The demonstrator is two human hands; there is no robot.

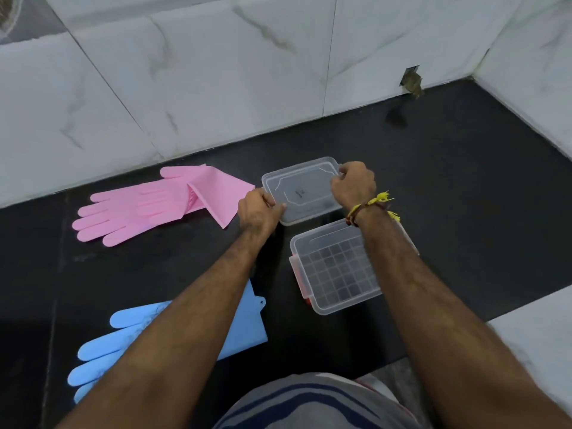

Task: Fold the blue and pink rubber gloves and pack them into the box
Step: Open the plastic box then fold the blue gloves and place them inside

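Both hands hold a clear plastic lid (305,188) over the black counter: my left hand (258,210) grips its near left corner, my right hand (354,184) its far right corner. Just in front of the lid stands the open clear box (335,270) with red latches, and nothing lies inside it; my right forearm crosses over it. The pink gloves (148,207) lie flat to the left of the lid, with a cuff folded over. Near the front left lie the blue gloves (105,348), partly hidden under my left forearm.
A white marble wall (216,88) runs behind the black counter (464,196) and turns along the right side. A small hole with debris (411,82) sits at the wall's base. A white ledge (538,342) lies at the front right.
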